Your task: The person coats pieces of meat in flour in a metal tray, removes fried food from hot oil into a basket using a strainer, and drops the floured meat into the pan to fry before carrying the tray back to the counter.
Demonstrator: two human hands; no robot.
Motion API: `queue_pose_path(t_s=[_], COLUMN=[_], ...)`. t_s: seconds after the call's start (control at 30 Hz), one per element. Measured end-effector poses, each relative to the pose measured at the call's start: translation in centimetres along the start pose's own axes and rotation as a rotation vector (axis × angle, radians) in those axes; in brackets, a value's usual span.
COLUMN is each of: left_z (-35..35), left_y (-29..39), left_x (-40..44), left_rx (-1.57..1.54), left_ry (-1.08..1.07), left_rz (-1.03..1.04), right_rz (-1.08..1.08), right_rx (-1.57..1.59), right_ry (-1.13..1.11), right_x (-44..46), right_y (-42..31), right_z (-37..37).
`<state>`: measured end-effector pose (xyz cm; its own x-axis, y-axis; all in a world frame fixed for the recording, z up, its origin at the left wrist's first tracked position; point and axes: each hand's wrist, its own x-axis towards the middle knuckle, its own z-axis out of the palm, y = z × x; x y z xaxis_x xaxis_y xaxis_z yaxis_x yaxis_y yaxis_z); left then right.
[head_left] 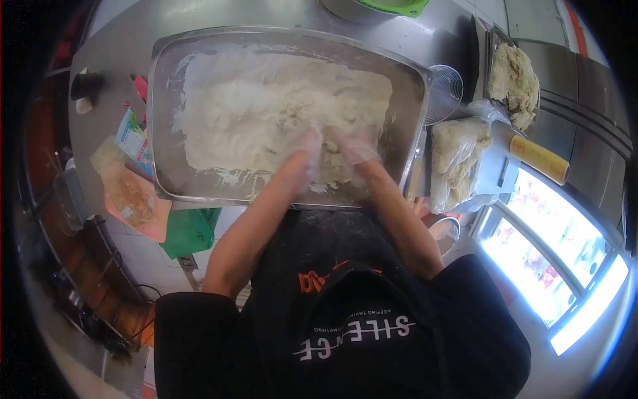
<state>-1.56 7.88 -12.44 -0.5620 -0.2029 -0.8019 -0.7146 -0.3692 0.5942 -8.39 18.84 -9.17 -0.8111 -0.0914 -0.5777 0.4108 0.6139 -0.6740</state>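
Head view, metal counter, wide tray, lit cabinet

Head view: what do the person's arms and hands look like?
Plain black, loose sleeves; bare forearms with no watch visible. The left hand and right hand are blurred, apparently in translucent gloves reaching the wrists.

A pale, flour-like mixture (clumped near the middle) lies spread across a wide metal tray.
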Motion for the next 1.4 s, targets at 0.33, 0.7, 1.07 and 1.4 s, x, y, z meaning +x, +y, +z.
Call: queue_pose_path(t_s=[0.33, 0.7, 1.07, 1.4], left_z=[-2.3, 1.4, 0.1, -3.1], left_y=[0.4, 6.3, 5.8, 7.1], left_x=[0.7, -6.6, -5.9, -0.7], left_rx=[0.18, -0.483, -0.059, 1.234], left_ry=[-0.102, -0.179, -0.101, -0.064], left_rz=[-0.132, -0.238, -0.277, 0.582], right_rz=[-0.092, 0.524, 0.692, 0.121], right_rx=[-0.049, 0.35, 0.787, -0.38], right_ry=[-0.22, -0.136, 0.119, -0.236], right_x=[-2.0, -5.4, -5.9, -1.1], right_y=[2.1, -1.3, -2.5, -5.5], right_z=[-4.0, 1.1, -4.8, -10.0])
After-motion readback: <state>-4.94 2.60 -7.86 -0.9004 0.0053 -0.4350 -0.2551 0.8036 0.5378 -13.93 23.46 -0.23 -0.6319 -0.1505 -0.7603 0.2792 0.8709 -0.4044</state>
